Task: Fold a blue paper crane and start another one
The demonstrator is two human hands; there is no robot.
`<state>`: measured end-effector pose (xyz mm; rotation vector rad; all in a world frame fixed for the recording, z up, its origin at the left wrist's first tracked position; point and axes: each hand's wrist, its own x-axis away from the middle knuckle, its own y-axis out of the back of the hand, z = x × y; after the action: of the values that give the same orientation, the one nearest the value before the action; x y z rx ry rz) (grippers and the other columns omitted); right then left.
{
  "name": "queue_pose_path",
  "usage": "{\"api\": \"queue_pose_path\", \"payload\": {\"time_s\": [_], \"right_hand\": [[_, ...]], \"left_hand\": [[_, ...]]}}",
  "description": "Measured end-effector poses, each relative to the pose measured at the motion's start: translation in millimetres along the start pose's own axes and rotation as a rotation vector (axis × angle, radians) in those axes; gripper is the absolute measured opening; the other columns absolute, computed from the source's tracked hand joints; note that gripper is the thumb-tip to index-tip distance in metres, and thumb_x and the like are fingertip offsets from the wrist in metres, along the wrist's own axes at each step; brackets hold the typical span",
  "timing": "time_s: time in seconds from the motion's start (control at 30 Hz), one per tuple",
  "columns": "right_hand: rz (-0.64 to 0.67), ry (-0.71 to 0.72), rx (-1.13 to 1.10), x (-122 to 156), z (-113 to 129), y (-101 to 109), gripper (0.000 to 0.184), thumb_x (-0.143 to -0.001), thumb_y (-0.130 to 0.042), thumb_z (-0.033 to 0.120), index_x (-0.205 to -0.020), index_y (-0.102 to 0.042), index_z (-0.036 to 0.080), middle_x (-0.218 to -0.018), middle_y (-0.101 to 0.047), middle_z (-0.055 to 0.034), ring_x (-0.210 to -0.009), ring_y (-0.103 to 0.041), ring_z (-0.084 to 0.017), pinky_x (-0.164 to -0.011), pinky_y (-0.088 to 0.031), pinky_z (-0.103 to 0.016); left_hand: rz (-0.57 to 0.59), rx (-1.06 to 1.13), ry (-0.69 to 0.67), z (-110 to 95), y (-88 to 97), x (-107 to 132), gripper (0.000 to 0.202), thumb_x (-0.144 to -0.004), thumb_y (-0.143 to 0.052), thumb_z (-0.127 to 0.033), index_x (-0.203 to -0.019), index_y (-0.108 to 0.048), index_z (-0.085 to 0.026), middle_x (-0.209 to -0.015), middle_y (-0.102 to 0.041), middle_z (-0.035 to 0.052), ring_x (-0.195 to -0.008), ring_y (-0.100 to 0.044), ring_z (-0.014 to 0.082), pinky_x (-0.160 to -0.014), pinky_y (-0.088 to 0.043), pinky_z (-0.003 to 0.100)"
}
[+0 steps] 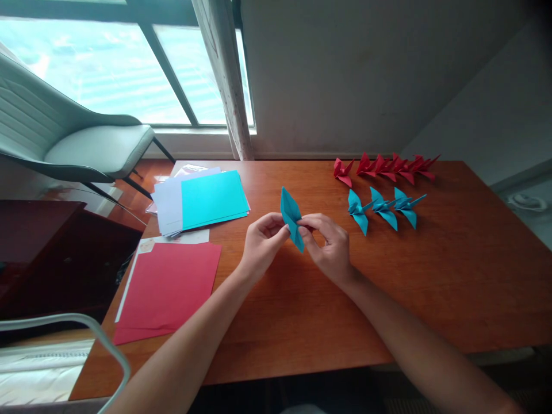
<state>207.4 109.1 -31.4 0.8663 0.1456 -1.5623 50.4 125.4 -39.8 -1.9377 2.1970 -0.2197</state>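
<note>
Between my two hands, above the middle of the table, is a blue origami crane (292, 215) with its wings spread. My left hand (264, 240) pinches it from the left, thumb and fingers closed. From the right, my right hand (330, 244) grips its middle between thumb and forefinger. The small folds under my fingertips are hidden. To the right stand three finished blue paper cranes (382, 208) in a row. Behind them is a row of several red paper cranes (388, 167).
Blue sheets (215, 198) lie on pale papers (169, 204) at the table's back left. Red sheets (170, 284) lie nearer me on the wooden table (452, 276). A padded chair (99, 146) stands beyond the left edge, by the window. A curved chair rail (86, 319) crosses the front left.
</note>
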Motion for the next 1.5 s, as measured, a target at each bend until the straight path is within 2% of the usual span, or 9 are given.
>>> {"api": "queue_pose_path", "payload": {"time_s": [0.1,0.23,0.4,0.7,0.93,1.07,1.23,1.5], "right_hand": [[-0.014,-0.012,0.012,3,1,-3,0.011,-0.091,-0.065,0.026,-0.102,-0.063,0.025,-0.096,-0.072,-0.0046,-0.081,-0.067,-0.018,-0.074,-0.058,-0.033],[-0.081,0.009,0.041,7,-2,-7,0.011,-0.091,-0.062,0.016,-0.094,-0.058,0.026,-0.096,-0.071,-0.0037,-0.085,-0.067,-0.018,-0.075,-0.057,-0.032],[-0.043,0.067,0.088,5,-2,-5,0.014,-0.092,-0.057,0.012,-0.092,-0.061,0.026,-0.096,-0.07,-0.004,-0.091,-0.068,-0.019,-0.083,-0.057,-0.035],[-0.045,0.094,0.116,6,1,-4,0.011,-0.093,-0.061,0.021,-0.101,-0.066,0.027,-0.101,-0.071,-0.0061,-0.096,-0.07,-0.022,-0.085,-0.059,-0.038],[-0.032,0.122,0.182,7,-3,-6,0.014,-0.093,-0.061,0.019,-0.104,-0.067,0.026,-0.102,-0.072,-0.0069,-0.096,-0.07,-0.022,-0.086,-0.059,-0.038],[0.01,0.199,0.246,7,-3,-4,0.023,-0.09,-0.064,0.022,-0.112,-0.063,0.025,-0.105,-0.072,-0.0091,-0.098,-0.069,-0.026,-0.089,-0.058,-0.043],[0.034,0.252,0.294,7,-3,-3,0.033,-0.087,-0.063,0.015,-0.118,-0.06,0.023,-0.11,-0.071,-0.0108,-0.102,-0.067,-0.027,-0.093,-0.056,-0.045],[-0.023,0.161,0.215,5,-2,-7,0.023,-0.089,-0.056,0.011,-0.107,-0.064,0.022,-0.104,-0.073,-0.009,-0.098,-0.069,-0.023,-0.088,-0.058,-0.04]], "left_hand": [[-0.026,-0.004,-0.019,1,-1.4,1,0.03,-0.078,-0.081,-0.044,-0.087,-0.073,-0.017,-0.09,-0.077,0.006,-0.082,-0.071,0.0182,-0.077,-0.058,0.029],[-0.049,-0.006,-0.012,2,-6.4,5,0.028,-0.079,-0.08,-0.043,-0.088,-0.074,-0.017,-0.09,-0.076,0.005,-0.081,-0.07,0.0162,-0.076,-0.057,0.027],[-0.069,0.035,0.01,2,-11.0,8,0.024,-0.08,-0.079,-0.04,-0.089,-0.074,-0.018,-0.089,-0.076,0.0036,-0.078,-0.067,0.014,-0.075,-0.055,0.026],[-0.093,0.099,0.06,0,-14.2,9,0.026,-0.078,-0.081,-0.04,-0.088,-0.073,-0.018,-0.087,-0.075,0.0027,-0.081,-0.068,0.0145,-0.076,-0.054,0.025],[-0.119,0.131,0.063,2,-16.5,12,0.023,-0.079,-0.081,-0.038,-0.088,-0.073,-0.017,-0.086,-0.074,0.0025,-0.08,-0.066,0.0128,-0.078,-0.054,0.024],[-0.155,0.091,0.054,3,-15.3,11,0.019,-0.079,-0.081,-0.033,-0.088,-0.073,-0.018,-0.09,-0.075,0.0031,-0.082,-0.067,0.0142,-0.078,-0.054,0.025],[-0.169,0.1,0.038,4,-14.7,12,0.017,-0.079,-0.081,-0.03,-0.087,-0.072,-0.018,-0.091,-0.075,0.0031,-0.082,-0.067,0.0142,-0.076,-0.054,0.025],[-0.154,0.111,0.021,3,-15.1,11,0.015,-0.079,-0.081,-0.027,-0.086,-0.073,-0.017,-0.088,-0.075,0.0031,-0.081,-0.067,0.0129,-0.078,-0.052,0.023]]}}
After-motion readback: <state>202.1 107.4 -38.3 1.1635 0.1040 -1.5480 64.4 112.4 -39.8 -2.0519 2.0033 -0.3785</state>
